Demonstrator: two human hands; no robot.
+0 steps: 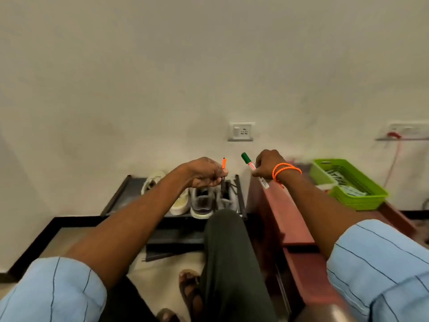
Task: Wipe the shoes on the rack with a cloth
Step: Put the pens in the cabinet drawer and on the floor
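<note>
A low dark shoe rack stands against the wall with several pale shoes on its top shelf. My left hand is raised above the shoes and pinches a thin dark pen with an orange cap, held upright. To the right of the rack, my right hand grips a green-capped marker that slants up to the left. Orange bands circle my right wrist. No cloth is in view.
A reddish-brown cabinet stands right of the rack, with a green plastic basket of small items on top. Wall sockets sit above. My knee in dark trousers is in front of the rack; a sandalled foot rests on the floor.
</note>
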